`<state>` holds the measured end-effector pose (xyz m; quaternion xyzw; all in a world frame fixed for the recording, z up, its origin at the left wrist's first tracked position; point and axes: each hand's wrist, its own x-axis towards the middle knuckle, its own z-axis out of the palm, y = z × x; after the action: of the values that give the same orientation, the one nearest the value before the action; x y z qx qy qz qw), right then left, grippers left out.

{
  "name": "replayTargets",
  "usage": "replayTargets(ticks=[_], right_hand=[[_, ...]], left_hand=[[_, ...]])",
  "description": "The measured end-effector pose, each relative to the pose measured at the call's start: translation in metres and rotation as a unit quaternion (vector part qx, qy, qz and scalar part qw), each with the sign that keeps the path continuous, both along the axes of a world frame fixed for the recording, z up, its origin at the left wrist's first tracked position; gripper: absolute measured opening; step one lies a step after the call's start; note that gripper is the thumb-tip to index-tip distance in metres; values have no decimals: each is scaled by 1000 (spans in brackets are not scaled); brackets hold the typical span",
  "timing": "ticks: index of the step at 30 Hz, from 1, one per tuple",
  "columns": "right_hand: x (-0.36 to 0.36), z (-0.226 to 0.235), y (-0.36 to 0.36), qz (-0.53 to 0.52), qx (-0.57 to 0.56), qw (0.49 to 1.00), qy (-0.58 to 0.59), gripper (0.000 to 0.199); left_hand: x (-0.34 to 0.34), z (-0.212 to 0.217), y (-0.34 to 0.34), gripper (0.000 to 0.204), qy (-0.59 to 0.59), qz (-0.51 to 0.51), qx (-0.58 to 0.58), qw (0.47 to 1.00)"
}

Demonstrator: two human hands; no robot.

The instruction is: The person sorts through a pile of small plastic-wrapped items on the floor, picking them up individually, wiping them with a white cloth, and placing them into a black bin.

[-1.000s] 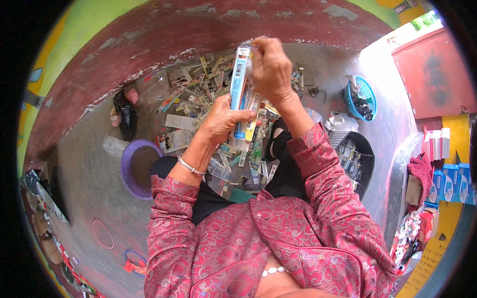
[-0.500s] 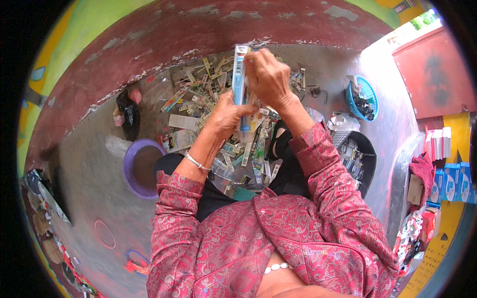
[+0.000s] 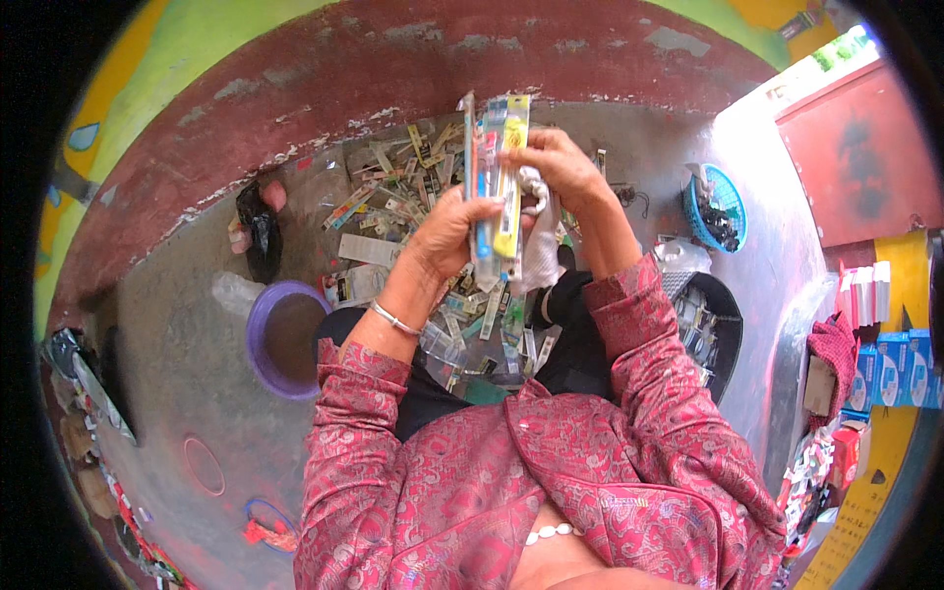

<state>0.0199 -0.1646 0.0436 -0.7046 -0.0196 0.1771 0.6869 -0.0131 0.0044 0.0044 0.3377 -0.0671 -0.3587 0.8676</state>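
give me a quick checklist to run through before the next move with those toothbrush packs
1. Left hand has a grip on the toothbrush packs: ok.
2. Right hand steadies the packs at their top edge: ok.
3. Packs held upright above the lap, not tilted over: ok.
4. How many packs are in the stack: cannot tell.
5. Purple bowl within reach on the left: ok.
6. Loose pile of packs on the floor ahead is sorted: not ok.

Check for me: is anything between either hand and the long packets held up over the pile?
Nothing visible. The left hand already grips the packets from the side, and the right hand pinches their upper edge, with a white cloth hanging under it. The pile of loose packets lies below on the floor.
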Motion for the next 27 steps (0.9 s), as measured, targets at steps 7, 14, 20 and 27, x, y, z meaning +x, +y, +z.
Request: replayTargets(ticks=[7,14,20,27], right_hand=[[6,-6,-5,-38,74,996,12,19],[7,-13,1,-52,-71,996,-27,24],[13,-16,-7,-21,-279,950,-141,38],[-13,20,24,-291,-188,854,-389,14]], left_hand=[[8,-14,14,33,133,-36,-129,982],[3,-11,1,31,74,20,-28,997],[0,-11,0,40,-47,69,85,993],[0,-6,-6,38,-18,89,113,989]])
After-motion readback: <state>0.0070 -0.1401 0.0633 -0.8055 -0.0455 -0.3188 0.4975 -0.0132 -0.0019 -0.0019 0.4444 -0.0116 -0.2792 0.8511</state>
